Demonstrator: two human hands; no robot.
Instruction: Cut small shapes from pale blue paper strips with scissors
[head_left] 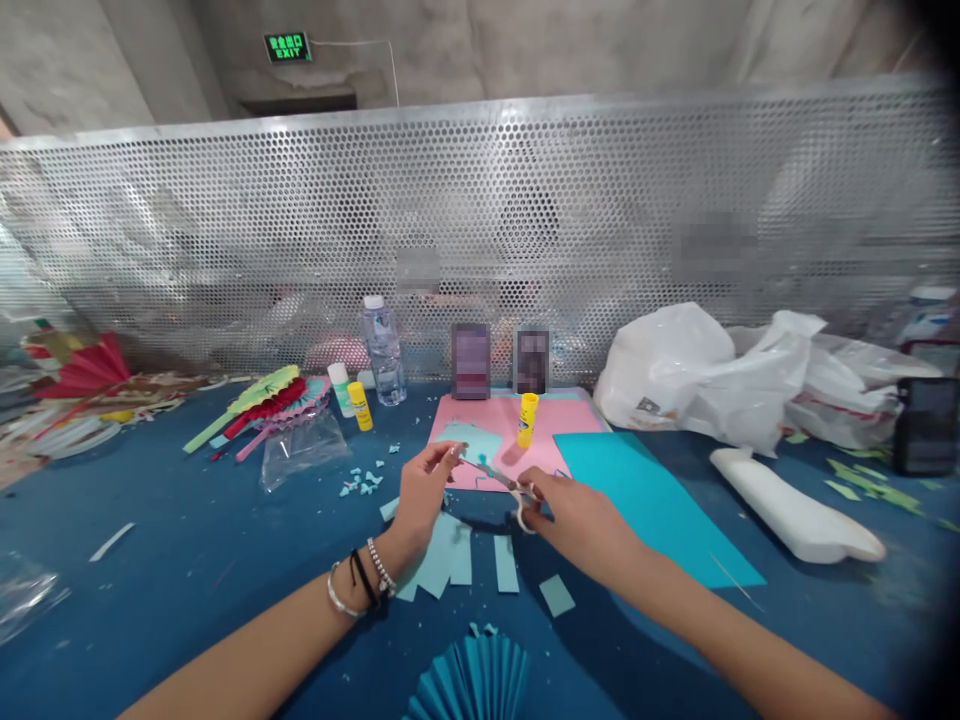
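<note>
My right hand (574, 515) grips a pair of scissors (517, 488) by its light-coloured handles, the blades pointing left. Their tips lie close to the pinched fingers of my left hand (424, 490); whatever is between those fingers is too small to make out. Below my hands lie light blue paper strips (507, 565) and a small paper square (557, 596). A pleated blue paper fan (472, 680) sits at the near edge of view. Beyond my hands are pink paper (469, 412) and an upright yellow glue stick (527, 420).
A turquoise sheet (652, 500) and a white curved object (795, 505) lie to the right, with white plastic bags (675, 365) behind. At left are folded paper fans (277, 400), another yellow glue stick (360, 406) and a water bottle (383, 350). A perforated metal partition (480, 200) stands behind.
</note>
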